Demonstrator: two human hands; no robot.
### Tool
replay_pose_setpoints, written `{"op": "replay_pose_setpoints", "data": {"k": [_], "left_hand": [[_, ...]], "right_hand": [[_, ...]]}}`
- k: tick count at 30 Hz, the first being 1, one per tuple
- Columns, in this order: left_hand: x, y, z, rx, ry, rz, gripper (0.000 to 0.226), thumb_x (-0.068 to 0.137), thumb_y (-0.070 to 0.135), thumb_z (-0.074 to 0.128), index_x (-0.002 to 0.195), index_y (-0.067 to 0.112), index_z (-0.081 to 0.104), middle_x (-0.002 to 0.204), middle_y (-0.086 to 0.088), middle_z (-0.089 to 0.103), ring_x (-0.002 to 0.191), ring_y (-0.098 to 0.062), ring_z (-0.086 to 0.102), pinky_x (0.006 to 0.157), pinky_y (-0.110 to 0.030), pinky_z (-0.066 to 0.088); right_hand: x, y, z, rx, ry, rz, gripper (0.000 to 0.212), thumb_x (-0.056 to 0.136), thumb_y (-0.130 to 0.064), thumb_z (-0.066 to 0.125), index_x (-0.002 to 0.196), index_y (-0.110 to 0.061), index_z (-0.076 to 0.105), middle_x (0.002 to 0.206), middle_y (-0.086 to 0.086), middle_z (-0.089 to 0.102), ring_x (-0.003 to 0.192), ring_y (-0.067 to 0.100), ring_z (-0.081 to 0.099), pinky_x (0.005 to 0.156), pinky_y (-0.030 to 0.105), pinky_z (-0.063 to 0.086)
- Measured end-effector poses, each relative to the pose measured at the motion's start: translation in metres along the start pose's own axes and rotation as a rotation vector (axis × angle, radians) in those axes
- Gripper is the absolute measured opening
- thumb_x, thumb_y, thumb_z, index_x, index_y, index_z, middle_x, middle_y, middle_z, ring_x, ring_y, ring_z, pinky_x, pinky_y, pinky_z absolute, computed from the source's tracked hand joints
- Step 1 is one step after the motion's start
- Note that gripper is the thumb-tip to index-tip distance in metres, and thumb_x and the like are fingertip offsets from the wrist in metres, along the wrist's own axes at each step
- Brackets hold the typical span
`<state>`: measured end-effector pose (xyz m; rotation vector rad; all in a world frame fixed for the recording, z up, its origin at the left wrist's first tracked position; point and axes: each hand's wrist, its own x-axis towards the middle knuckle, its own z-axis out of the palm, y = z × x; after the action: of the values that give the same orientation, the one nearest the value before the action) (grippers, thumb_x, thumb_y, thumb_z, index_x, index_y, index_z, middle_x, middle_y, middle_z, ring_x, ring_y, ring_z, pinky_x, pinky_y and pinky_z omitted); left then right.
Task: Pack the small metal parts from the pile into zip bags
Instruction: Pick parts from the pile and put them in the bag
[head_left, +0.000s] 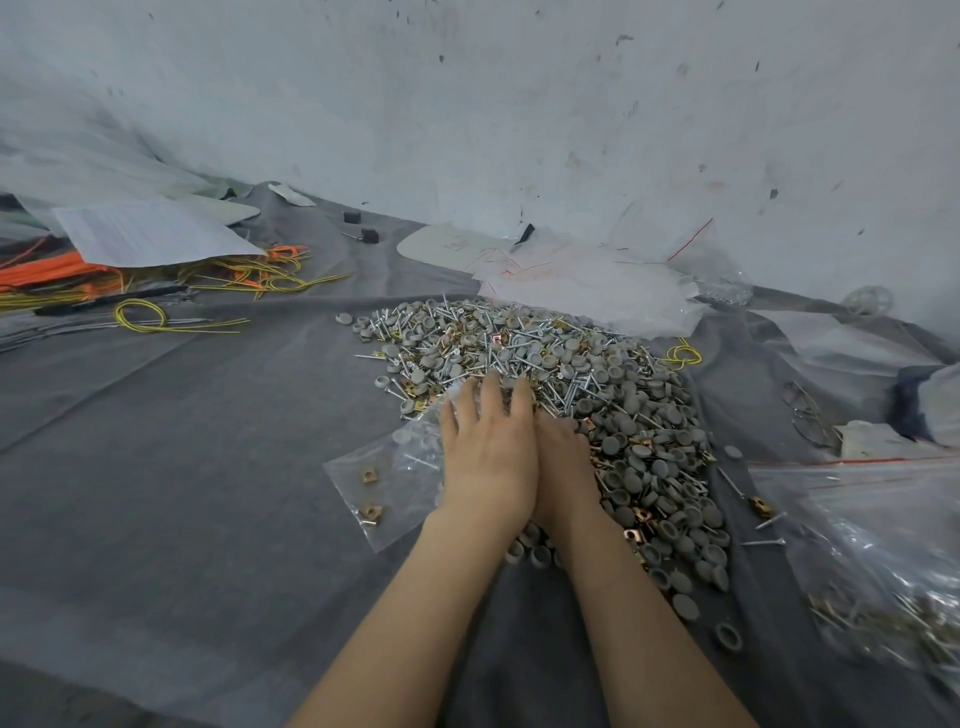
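Left hand (488, 457) lies flat, fingers straight, on the mouth of the zip bag (379, 483) at the left edge of the pile (571, 374) on the tabletop (182, 441), right hand (563, 462) beside it, grip hidden; best hold mouth wide, sweep small batches in.

A pale blue-white plastered wall (519, 104), scuffed and flecked with dark marks, rises at the back. A wrinkled dark grey fabric sheet (156, 467) covers the flat surface up to its foot. Translucent plastic sheeting (78, 150) slumps against the wall at far left. The light is soft and even.
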<state>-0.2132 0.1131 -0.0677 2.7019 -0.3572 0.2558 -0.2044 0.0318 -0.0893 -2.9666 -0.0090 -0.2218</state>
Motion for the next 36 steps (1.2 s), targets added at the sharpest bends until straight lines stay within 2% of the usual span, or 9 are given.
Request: {"op": "replay_pose_setpoints", "data": {"k": [5, 9, 13, 16, 18, 22, 27, 33, 36], "left_hand": [[0.001, -0.007, 0.006, -0.075, 0.001, -0.030, 0.060, 0.097, 0.009, 0.032, 0.151, 0.019, 0.009, 0.158, -0.010, 0.007, 0.146, -0.032, 0.001, 0.118, -0.047, 0.003], [0.005, -0.013, 0.006, -0.162, 0.057, 0.005, 0.058, 0.098, 0.024, 0.039, 0.150, 0.018, 0.016, 0.158, -0.007, 0.013, 0.144, -0.028, 0.007, 0.118, -0.045, 0.006], [0.010, -0.021, 0.003, -0.254, 0.161, 0.025, 0.053, 0.096, 0.026, 0.047, 0.146, 0.018, 0.031, 0.151, -0.003, 0.030, 0.138, -0.024, 0.022, 0.115, -0.036, 0.016], [0.015, -0.021, 0.001, -0.266, 0.198, 0.030, 0.046, 0.096, 0.031, 0.051, 0.140, 0.021, 0.043, 0.141, 0.000, 0.045, 0.130, -0.022, 0.034, 0.108, -0.035, 0.024], [0.017, -0.017, 0.001, -0.259, 0.200, 0.046, 0.039, 0.095, 0.032, 0.052, 0.133, 0.023, 0.050, 0.131, 0.001, 0.054, 0.123, -0.022, 0.041, 0.103, -0.036, 0.027], [0.021, -0.014, 0.003, -0.320, 0.214, 0.038, 0.024, 0.093, 0.026, 0.054, 0.115, 0.020, 0.060, 0.116, 0.000, 0.061, 0.113, -0.022, 0.049, 0.099, -0.039, 0.033], [0.021, -0.017, 0.008, -0.401, 0.208, 0.067, 0.026, 0.094, 0.023, 0.054, 0.118, 0.016, 0.062, 0.114, -0.003, 0.063, 0.109, -0.023, 0.053, 0.098, -0.042, 0.038], [0.018, -0.017, 0.013, -0.540, 0.233, 0.042, 0.022, 0.095, 0.017, 0.052, 0.113, 0.010, 0.064, 0.110, -0.005, 0.065, 0.106, -0.023, 0.055, 0.097, -0.044, 0.041], [0.017, -0.019, 0.013, -0.628, 0.247, 0.045, 0.020, 0.094, 0.014, 0.054, 0.111, 0.008, 0.064, 0.105, -0.004, 0.065, 0.102, -0.021, 0.057, 0.093, -0.038, 0.043]], "right_hand": [[0.007, 0.001, -0.002, -0.013, -0.019, -0.033, 0.027, 0.093, -0.025, 0.047, 0.117, -0.017, 0.054, 0.114, 0.004, 0.061, 0.109, 0.026, 0.057, 0.090, 0.040, 0.049], [0.008, 0.009, -0.005, 0.251, 0.098, 0.015, 0.020, 0.091, -0.013, 0.050, 0.103, -0.009, 0.066, 0.100, 0.007, 0.067, 0.093, 0.023, 0.061, 0.079, 0.031, 0.047], [0.006, 0.022, -0.017, 0.530, 0.275, 0.099, 0.024, 0.094, -0.014, 0.056, 0.116, -0.011, 0.065, 0.103, 0.002, 0.065, 0.086, 0.007, 0.052, 0.073, 0.014, 0.036], [0.007, 0.026, -0.020, 0.585, 0.289, 0.063, 0.025, 0.094, -0.016, 0.058, 0.118, -0.015, 0.065, 0.099, -0.005, 0.060, 0.082, 0.002, 0.051, 0.063, 0.002, 0.034], [0.007, 0.026, -0.021, 0.607, 0.282, 0.023, 0.025, 0.093, -0.014, 0.059, 0.117, -0.014, 0.066, 0.091, -0.012, 0.058, 0.076, -0.005, 0.050, 0.063, -0.003, 0.036], [0.006, 0.028, -0.021, 0.649, 0.292, -0.007, 0.027, 0.091, -0.013, 0.062, 0.118, -0.015, 0.064, 0.084, -0.020, 0.055, 0.078, -0.011, 0.051, 0.065, -0.004, 0.036], [0.007, 0.028, -0.021, 0.707, 0.318, -0.012, 0.022, 0.089, -0.011, 0.065, 0.110, -0.016, 0.061, 0.087, -0.017, 0.057, 0.081, -0.004, 0.055, 0.069, -0.001, 0.039], [0.003, 0.026, -0.025, 0.711, 0.366, -0.073, 0.018, 0.088, -0.008, 0.063, 0.095, -0.023, 0.056, 0.088, -0.011, 0.060, 0.082, -0.005, 0.055, 0.070, 0.000, 0.040], [0.002, 0.026, -0.026, 0.753, 0.357, -0.094, 0.019, 0.088, -0.006, 0.064, 0.090, -0.024, 0.057, 0.087, -0.014, 0.061, 0.083, -0.005, 0.057, 0.071, 0.001, 0.040]]}}
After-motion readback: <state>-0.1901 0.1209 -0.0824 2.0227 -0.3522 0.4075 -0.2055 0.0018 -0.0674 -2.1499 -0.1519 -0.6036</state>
